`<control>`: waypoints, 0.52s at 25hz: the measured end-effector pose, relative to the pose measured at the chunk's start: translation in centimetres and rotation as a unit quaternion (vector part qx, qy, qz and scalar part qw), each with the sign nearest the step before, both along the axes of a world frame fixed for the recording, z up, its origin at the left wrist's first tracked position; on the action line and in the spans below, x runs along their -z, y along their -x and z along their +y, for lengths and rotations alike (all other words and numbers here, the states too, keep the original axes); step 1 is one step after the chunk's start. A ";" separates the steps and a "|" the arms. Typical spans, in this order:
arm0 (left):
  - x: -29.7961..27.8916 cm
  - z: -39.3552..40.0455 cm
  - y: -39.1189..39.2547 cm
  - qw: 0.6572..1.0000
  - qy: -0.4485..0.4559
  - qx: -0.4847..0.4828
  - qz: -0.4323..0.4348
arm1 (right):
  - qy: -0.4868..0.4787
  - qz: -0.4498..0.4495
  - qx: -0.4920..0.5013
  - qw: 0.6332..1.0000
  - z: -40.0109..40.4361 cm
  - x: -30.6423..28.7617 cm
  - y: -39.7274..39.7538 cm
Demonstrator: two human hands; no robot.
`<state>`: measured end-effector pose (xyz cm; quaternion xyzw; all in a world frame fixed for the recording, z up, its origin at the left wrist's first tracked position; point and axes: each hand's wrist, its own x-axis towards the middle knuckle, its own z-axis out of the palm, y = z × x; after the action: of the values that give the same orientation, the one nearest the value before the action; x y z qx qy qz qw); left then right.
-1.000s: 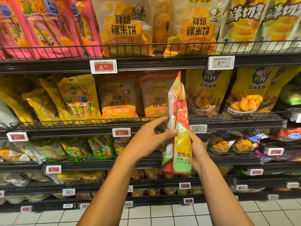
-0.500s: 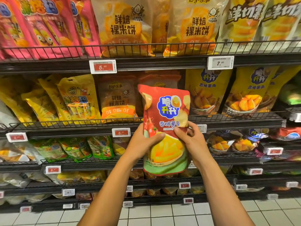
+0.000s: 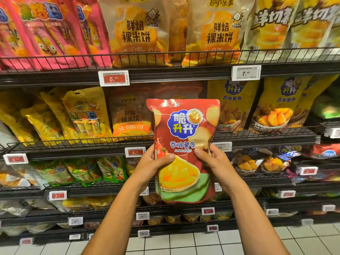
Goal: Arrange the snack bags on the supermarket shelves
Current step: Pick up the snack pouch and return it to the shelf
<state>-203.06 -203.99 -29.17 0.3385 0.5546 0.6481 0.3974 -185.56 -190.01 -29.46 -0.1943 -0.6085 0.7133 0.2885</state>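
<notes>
Glossy red foil potato-stick bag looks light, puffy, slippery and crushable; left hand and right hand pinch its side edges mid-height, sensibly.

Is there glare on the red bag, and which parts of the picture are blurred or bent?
Head view: small white glare streaks on the red bag near its top edge and logo; its print is sharp. Corner bags, like the pink bags, are soft. The top shelf bows from wide-angle distortion.
</notes>
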 end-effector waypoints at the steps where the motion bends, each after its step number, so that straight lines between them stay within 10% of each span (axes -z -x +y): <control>1: -0.1 0.1 0.0 1.000 -0.001 -0.003 0.005 | 0.000 0.009 0.006 1.000 0.0 -0.1 0.1; 6: -0.6 0.2 -0.3 0.999 0.007 -0.023 0.027 | -0.004 0.026 0.022 0.999 0.1 -0.3 0.4; 10: -1.6 0.2 -2.0 0.963 0.041 -0.172 0.204 | -0.052 0.019 0.126 0.990 -0.5 -0.1 0.7; 13: -2.2 0.5 -3.8 0.965 0.059 -0.095 0.239 | -0.106 0.006 0.174 0.979 -1.0 0.2 1.3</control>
<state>-199.29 -203.50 -26.95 0.4048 0.7007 0.5491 0.2091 -186.90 -191.03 -29.70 -0.2613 -0.6357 0.5852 0.4303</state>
